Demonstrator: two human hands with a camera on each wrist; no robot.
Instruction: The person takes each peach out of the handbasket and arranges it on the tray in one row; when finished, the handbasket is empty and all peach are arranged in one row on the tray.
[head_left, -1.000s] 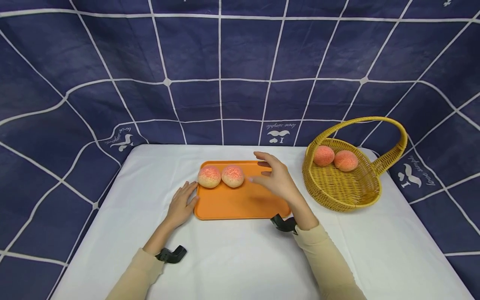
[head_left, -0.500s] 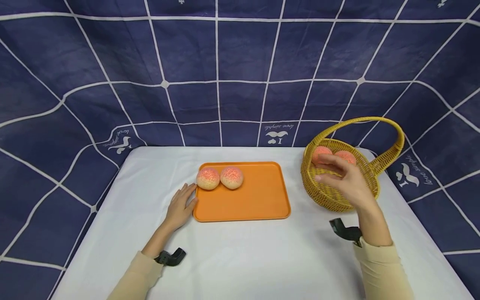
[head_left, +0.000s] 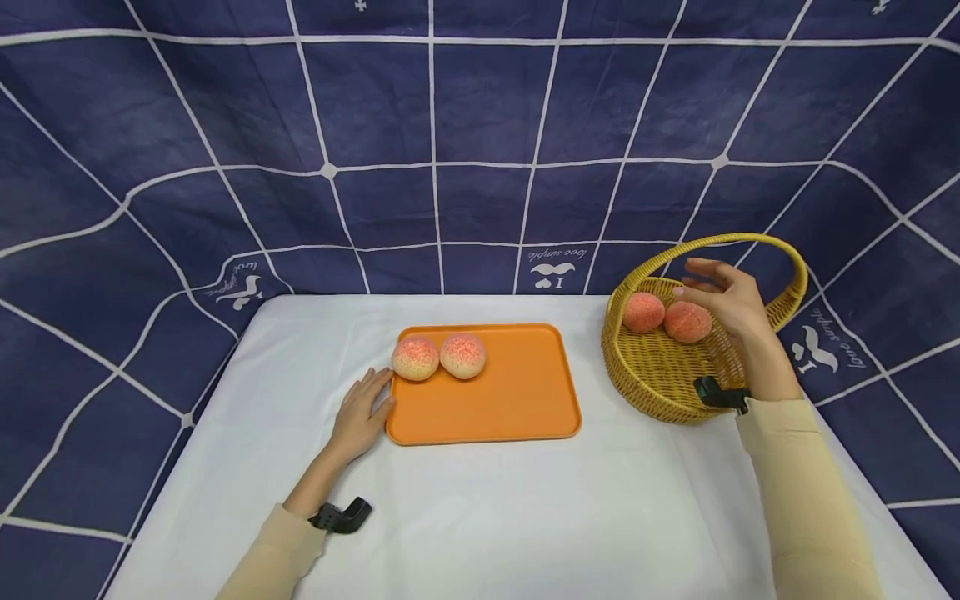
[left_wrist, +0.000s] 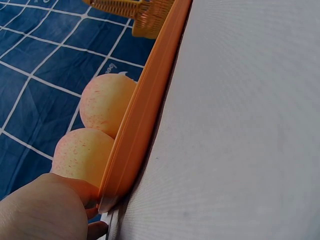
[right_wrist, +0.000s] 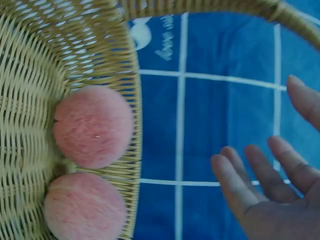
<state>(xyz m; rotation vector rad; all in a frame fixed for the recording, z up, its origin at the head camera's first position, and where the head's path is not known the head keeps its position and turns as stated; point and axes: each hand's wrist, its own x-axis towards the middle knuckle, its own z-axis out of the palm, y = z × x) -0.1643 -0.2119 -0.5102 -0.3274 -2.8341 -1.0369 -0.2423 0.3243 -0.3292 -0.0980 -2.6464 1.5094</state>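
My left hand [head_left: 362, 417] rests on the tablecloth, with its fingertips at the left rim of an orange tray [head_left: 487, 408]. On that tray, two yellow-and-pink peaches [head_left: 416, 358] sit side by side in the far left corner; the left wrist view has these peaches [left_wrist: 85, 157] just past the hand. Over the far right part of a wicker basket [head_left: 645, 387], under its handle, is my right hand [head_left: 731, 300]. Its fingers are spread and hold nothing. Two redder peaches [head_left: 687, 322] lie in the basket; in the right wrist view, the peaches [right_wrist: 94, 126] are apart from the fingers [right_wrist: 235, 187].
The basket's tall arched handle [head_left: 720, 240] rises around the right hand. A white cloth [head_left: 480, 517] covers the table. Behind and beside the table hangs a dark blue cloth [head_left: 480, 200] with white grid lines.
My right hand has moved from over the tray rightward to the basket, then farther back over its right side. The left hand stays at the tray's rim.
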